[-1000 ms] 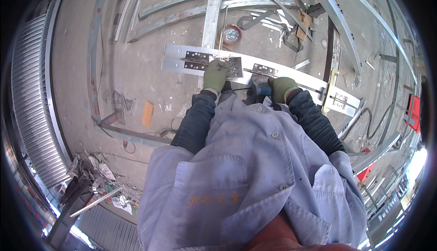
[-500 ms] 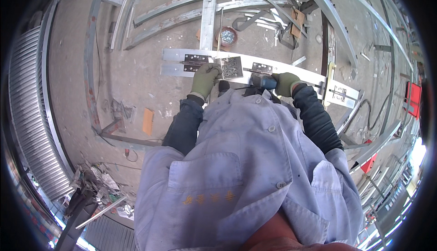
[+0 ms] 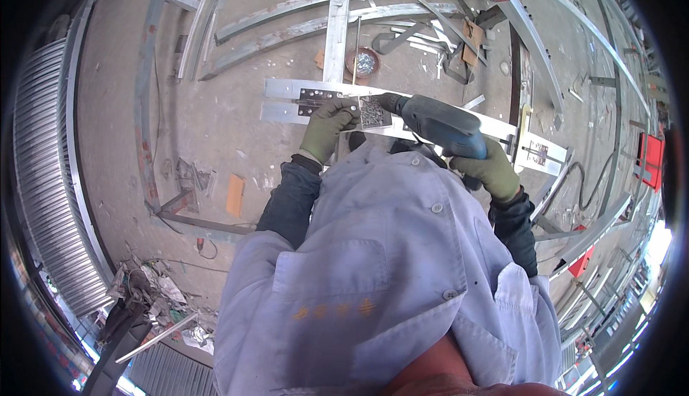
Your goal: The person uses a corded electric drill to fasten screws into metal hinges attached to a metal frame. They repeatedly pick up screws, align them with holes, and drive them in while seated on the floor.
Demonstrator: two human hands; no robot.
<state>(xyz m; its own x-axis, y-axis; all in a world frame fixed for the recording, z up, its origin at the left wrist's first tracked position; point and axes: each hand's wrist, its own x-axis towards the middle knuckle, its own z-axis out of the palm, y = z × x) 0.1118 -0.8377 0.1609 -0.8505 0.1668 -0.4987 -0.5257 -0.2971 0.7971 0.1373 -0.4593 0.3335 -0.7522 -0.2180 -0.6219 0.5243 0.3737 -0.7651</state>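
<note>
My right hand (image 3: 497,171), in a green glove, grips the handle of a blue and black cordless drill (image 3: 441,125). The drill lies level and its nose points left, over the edge of an open box of screws (image 3: 375,112). My left hand (image 3: 326,129), gloved the same, has its fingers pinched together just left of that box. A tiny shiny bit shows at the fingertips, too small to name. Beyond these fingers a dark hinge plate (image 3: 313,96) with holes lies across two bright metal strips (image 3: 281,89).
A round reddish bowl of small metal parts (image 3: 364,62) stands on the floor past the strips. A long metal bar (image 3: 337,30) runs away from me. Metal frames, offcuts and a black strap lie farther off. A stack of corrugated metal (image 3: 54,181) is at the left.
My right hand has lifted the drill and swung it up beside the screw box, its nose toward my left hand. The left fingers have shifted slightly right and stay pinched.
</note>
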